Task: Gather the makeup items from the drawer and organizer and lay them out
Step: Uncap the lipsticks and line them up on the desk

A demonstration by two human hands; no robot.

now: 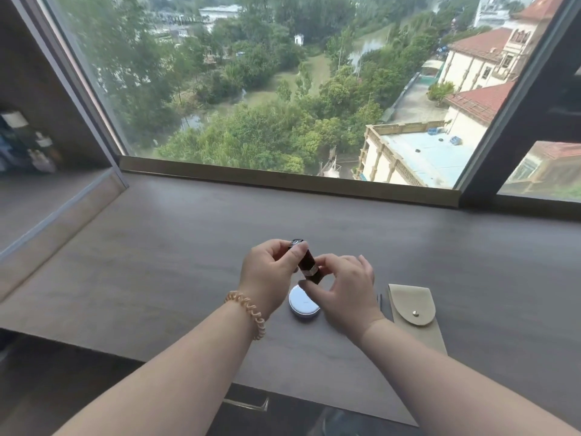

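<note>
Lipstick (pixel 306 262), a dark red tube with a silver band, is in the air between your two hands, tilted with its top leaning away from you and to the left, just above the table (pixel 157 262) near the middle of its front edge. Your left hand (pixel 267 275) has its fingers (pixel 297 253) curled round the upper, cap end, thumb pressed along the side. Your right hand (pixel 345 291) pinches the lower end below the band with thumb and fingertips, the other fingers loosely spread. Holding each half like that suggests you are checking or seating the cap before you set the tube down; I cannot tell whether the cap is fully on. Right under the tube a round white compact (pixel 303 306) lies flat on the table, partly hidden by your right hand. Beside it toward the right edge is a thin dark stick-like item (pixel 380 302), too slim to identify, then a beige pouch (pixel 415 313) with a snap flap, lying flat. These sit in a loose row along the front edge, so the lipstick probably belongs in the bare stretch left of the compact. Below the front edge a drawer handle (pixel 248 404) shows.
</note>
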